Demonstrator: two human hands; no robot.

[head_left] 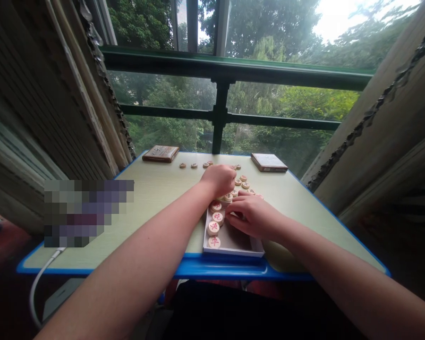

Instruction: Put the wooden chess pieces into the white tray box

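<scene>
A shallow white-rimmed box (233, 253) lies near the front of the table, with round wooden Chinese chess pieces in it. Along its left side runs a row of red-marked pieces, among them a cannon piece (217, 217) and a chariot piece (214, 242). My left hand (219, 179) is above the far left part of the box, its fingers curled inward; whatever they hold is hidden. Over the middle of the box, my right hand (250, 212) has bent fingers with gaps between them, close to the pieces, and no piece shows in it. More pieces (245, 185) lie beyond both hands.
Several pieces (194, 165) form a line toward the table's far side. A brown flat box (160, 154) stands at the back left, a pale one (269, 162) at the back right. A white cable (38, 283) hangs off the left edge. Curtains and a railed window enclose the table.
</scene>
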